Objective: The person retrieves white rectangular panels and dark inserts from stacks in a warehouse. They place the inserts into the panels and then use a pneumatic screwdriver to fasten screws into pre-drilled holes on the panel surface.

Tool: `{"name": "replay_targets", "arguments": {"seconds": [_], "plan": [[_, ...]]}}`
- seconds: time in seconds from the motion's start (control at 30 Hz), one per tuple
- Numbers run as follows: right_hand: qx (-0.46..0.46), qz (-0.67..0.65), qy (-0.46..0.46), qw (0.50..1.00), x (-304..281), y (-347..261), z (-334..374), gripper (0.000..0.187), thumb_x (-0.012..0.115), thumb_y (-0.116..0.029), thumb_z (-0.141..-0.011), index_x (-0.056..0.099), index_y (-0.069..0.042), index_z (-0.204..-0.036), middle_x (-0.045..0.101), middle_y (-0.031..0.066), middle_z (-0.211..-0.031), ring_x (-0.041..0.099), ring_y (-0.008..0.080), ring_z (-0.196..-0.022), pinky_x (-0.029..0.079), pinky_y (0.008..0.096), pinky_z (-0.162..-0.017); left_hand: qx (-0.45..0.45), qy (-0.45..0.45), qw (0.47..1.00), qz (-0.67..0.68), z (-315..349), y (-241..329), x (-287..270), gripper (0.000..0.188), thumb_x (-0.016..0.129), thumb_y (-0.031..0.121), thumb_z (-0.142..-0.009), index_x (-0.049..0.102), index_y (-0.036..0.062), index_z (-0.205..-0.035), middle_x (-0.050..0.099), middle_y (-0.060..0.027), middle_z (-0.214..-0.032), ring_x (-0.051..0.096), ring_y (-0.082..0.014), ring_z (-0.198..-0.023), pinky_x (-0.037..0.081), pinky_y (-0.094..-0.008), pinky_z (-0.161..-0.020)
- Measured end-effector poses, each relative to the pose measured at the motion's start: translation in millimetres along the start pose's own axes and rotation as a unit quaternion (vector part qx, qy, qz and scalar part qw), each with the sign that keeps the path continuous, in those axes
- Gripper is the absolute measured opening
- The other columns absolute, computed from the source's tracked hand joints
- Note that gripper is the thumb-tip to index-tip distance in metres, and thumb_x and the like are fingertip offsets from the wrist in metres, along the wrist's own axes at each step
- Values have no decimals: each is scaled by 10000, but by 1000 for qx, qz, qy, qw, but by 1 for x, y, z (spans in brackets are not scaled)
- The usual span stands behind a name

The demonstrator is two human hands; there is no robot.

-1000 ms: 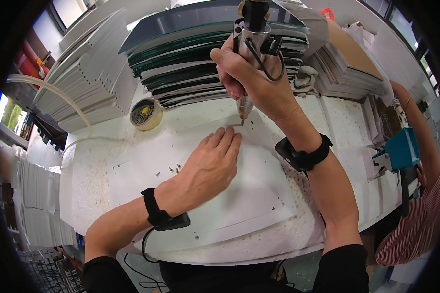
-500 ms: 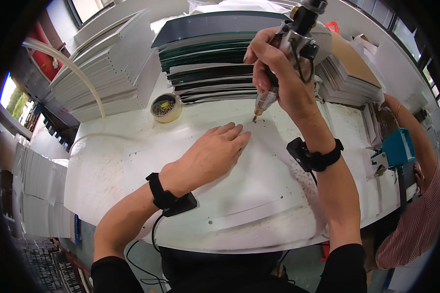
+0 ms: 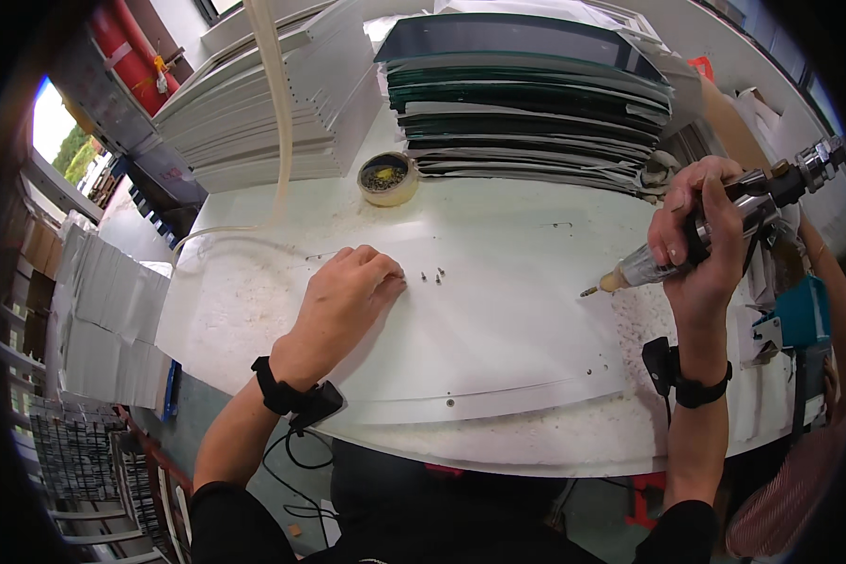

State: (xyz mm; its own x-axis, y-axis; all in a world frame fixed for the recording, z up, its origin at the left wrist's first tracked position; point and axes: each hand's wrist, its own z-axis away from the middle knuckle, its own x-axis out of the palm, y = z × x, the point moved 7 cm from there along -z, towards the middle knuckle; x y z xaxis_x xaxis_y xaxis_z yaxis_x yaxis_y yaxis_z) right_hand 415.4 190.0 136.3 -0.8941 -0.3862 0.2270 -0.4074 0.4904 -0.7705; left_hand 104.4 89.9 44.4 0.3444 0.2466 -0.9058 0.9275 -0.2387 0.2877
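Note:
My right hand [image 3: 710,240] grips a metal pneumatic screwdriver [image 3: 650,265] at the right side of the table. The tool is tilted, its bit pointing left and down over the white panel's right part. My left hand [image 3: 343,296] rests on the white panel [image 3: 498,329], thumb and fingertips drawn together in a pinch; whatever is between them is too small to make out. Just right of those fingertips, a few small screws [image 3: 439,274] stand or lie on the panel. Farther back sits a round tub [image 3: 388,180] filled with screws.
Behind the panel, a stack of dark glass sheets [image 3: 526,94] rises, with white panels [image 3: 254,113] stacked to its left. A clear hose [image 3: 280,122] arcs down at left. At right, a teal tool [image 3: 804,312] stands beside another person's arm [image 3: 822,273].
My right hand has carried the screwdriver off the panel's far edge, rightward and nearer. My left hand has gone from lying flat to pinching by the loose screws. The head view has shifted.

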Motion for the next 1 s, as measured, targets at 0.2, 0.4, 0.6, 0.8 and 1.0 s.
{"name": "replay_targets", "arguments": {"seconds": [0.2,0.4,0.6,0.8,1.0], "plan": [[-13,10,-12,1000,-4,-11,-2,249,508,-301,-1087,485,-72,-991,537,48,-845,411,61,-465,401,243,-444,42,-100,978,-176,-6,4,15,101,640,65,-937,574,-10,-955,637,-164,-901,656,-346,-842,538,-429,-774],[-19,-22,-14,999,-6,-22,-2,257,491,-318,-1093,514,-66,-1044,548,35,-858,413,60,-466,394,237,-435,38,-110,988,-99,-15,18,17,92,626,0,-897,548,-11,-946,633,-144,-827,652,-299,-755,545,-387,-721],[-34,-155,-47,986,-2,-34,2,244,445,-288,-1101,513,-55,-1075,541,31,-870,393,54,-471,402,233,-419,-129,-178,903,370,-7,78,47,104,644,29,-967,621,-25,-1052,705,-66,-888,687,-128,-807,573,-268,-781],[-30,-218,-32,975,-3,-36,3,244,426,-288,-1105,497,-59,-1055,530,38,-855,404,72,-464,415,247,-417,-207,-161,720,643,-10,103,81,162,684,134,-1014,597,-1,-1039,703,-100,-991,715,-163,-905,600,-317,-862],[-17,-236,-33,971,-11,-28,0,292,435,-341,-1099,503,-66,-1026,547,54,-855,445,98,-459,428,270,-429,-198,-148,609,754,-12,115,96,174,695,101,-1001,557,23,-1073,693,-112,-1071,711,-187,-980,621,-365,-922]]}}
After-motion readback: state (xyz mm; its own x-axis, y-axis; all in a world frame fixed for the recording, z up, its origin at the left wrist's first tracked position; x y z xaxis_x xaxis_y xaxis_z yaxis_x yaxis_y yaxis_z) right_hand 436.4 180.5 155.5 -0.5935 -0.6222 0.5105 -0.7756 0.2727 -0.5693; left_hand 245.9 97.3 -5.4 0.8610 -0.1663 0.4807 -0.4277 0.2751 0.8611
